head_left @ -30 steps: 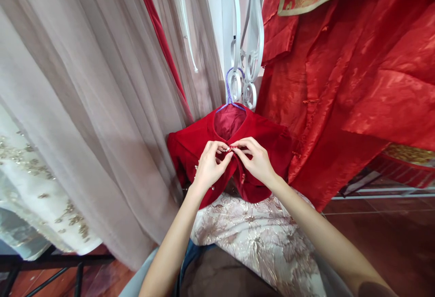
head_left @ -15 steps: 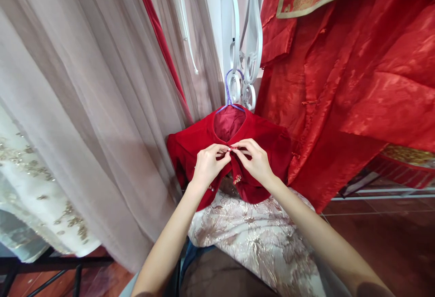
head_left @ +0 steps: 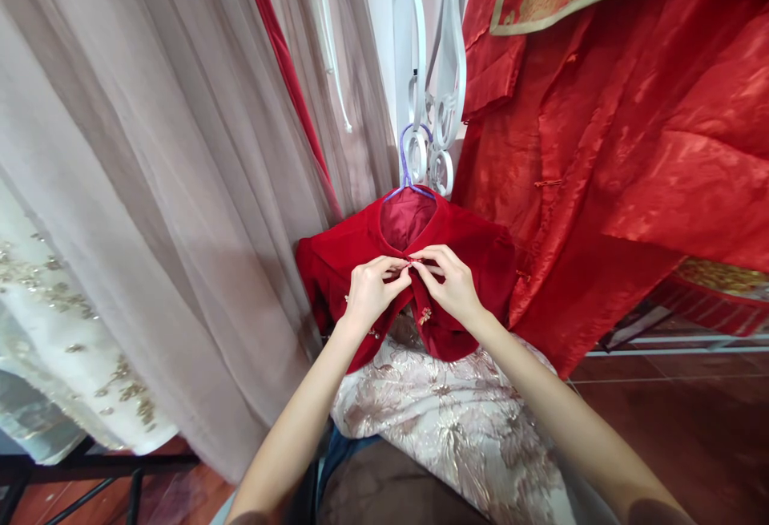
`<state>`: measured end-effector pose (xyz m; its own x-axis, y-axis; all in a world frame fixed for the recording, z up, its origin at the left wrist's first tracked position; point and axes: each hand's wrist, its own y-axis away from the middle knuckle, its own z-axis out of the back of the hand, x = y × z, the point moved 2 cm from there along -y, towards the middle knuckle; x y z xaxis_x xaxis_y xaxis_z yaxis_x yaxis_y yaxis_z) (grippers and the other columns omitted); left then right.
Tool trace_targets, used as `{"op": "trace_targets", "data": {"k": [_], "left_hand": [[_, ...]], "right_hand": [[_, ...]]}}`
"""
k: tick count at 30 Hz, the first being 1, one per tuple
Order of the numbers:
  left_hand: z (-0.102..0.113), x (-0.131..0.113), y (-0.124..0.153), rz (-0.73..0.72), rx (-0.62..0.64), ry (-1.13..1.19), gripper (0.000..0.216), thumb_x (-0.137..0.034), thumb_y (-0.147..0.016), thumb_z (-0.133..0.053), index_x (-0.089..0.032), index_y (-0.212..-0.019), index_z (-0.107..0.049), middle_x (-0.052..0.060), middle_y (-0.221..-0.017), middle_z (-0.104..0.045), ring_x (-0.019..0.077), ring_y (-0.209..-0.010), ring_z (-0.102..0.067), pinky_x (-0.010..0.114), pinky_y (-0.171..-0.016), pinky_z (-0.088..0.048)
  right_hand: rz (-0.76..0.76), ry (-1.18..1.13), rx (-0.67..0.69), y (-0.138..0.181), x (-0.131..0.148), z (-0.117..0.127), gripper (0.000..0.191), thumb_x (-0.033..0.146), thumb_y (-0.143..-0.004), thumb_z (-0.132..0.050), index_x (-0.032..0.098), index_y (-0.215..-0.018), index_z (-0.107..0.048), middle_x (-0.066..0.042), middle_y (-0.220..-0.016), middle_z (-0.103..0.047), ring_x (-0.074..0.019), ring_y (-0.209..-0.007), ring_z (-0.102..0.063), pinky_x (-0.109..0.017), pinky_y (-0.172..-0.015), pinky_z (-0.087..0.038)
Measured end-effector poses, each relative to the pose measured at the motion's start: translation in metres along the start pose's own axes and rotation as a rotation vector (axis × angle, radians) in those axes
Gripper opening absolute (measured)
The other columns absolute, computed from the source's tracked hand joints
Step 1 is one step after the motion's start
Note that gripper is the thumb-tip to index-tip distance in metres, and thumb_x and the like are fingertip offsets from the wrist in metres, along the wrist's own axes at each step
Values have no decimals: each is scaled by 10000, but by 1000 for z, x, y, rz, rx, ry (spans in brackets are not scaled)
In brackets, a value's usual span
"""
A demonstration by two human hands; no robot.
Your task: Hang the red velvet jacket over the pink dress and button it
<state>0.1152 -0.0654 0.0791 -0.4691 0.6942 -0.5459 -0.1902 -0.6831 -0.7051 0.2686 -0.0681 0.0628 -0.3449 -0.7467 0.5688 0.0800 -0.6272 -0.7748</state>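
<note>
A short red velvet jacket (head_left: 481, 248) hangs on a purple hanger (head_left: 410, 158) hooked into a white metal scroll rack (head_left: 448, 108). My left hand (head_left: 369, 294) and my right hand (head_left: 450, 280) meet at the jacket's front just under the collar. Both pinch the two front edges together at a small fastening there, fingertips touching. Small gold clasps (head_left: 425, 316) show lower on the front opening. Below the jacket hangs a pale pink brocade skirt (head_left: 456, 421).
Beige sheer curtains (head_left: 150, 188) fill the left, with a white beaded garment (head_left: 66, 333) at the lower left. A large red satin robe with gold trim (head_left: 630, 148) hangs on the right. Dark red floor tiles (head_left: 690, 405) and a black metal frame (head_left: 90, 469) lie below.
My hands have stayed at the jacket's neckline, shifting slightly lower. The front edges below them have spread a little, showing a gold clasp.
</note>
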Motion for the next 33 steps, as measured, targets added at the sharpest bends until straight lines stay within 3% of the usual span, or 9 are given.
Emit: {"op": "trace_targets", "data": {"k": [13, 18, 21, 24, 29, 33], "left_hand": [[1, 5, -4, -54, 22, -8, 120, -211, -777, -636, -194, -846, -732, 21, -834, -732, 142, -725, -686, 263, -714, -596], [-5, 6, 2, 195, -30, 157, 102, -227, -776, -633, -174, -842, -690, 40, -837, -722, 155, -758, -692, 254, -693, -578], [-14, 12, 15, 327, -151, 294, 127, -257, -806, -600, -172, -886, -650, 58, -895, -706, 154, -804, -678, 241, -668, -557], [-22, 18, 29, 401, -256, 407, 170, -325, -824, -585, -165, -859, -634, 54, -860, -693, 137, -759, -661, 242, -675, -547], [-33, 24, 46, 532, -56, 489, 386, -504, -847, -525, -154, -844, -689, 71, -809, -701, 148, -650, -638, 260, -586, -539], [-35, 23, 58, 647, -19, 535, 501, -600, -836, -487, -170, -966, -708, 110, -1027, -705, 223, -908, -666, 351, -803, -544]], "right_hand": [[30, -9, -15, -1, -3, -4, 144, 279, -919, -506, 238, -990, -623, -54, -985, -563, -174, -931, -615, -317, -772, -624], [-30, -79, -13, 3, -1, -6, 142, 281, -904, -516, 240, -1033, -559, -60, -1050, -544, -180, -991, -603, -348, -830, -595], [-171, -56, -84, 22, -2, -11, 288, 323, -816, -622, 228, -1043, -472, -70, -1046, -556, -191, -934, -618, -372, -788, -588], [-371, 63, -31, 47, -8, -17, 431, 341, -688, -725, 222, -981, -432, -57, -957, -588, -190, -780, -626, -351, -656, -572], [-589, -140, 65, 69, -5, -9, 295, 318, -725, -669, 229, -869, -428, 28, -691, -583, -145, -574, -603, -269, -530, -496], [-630, -336, 119, 69, 20, 7, 321, 352, -710, -719, 225, -841, -456, 34, -714, -575, -117, -590, -599, -219, -504, -467]]}}
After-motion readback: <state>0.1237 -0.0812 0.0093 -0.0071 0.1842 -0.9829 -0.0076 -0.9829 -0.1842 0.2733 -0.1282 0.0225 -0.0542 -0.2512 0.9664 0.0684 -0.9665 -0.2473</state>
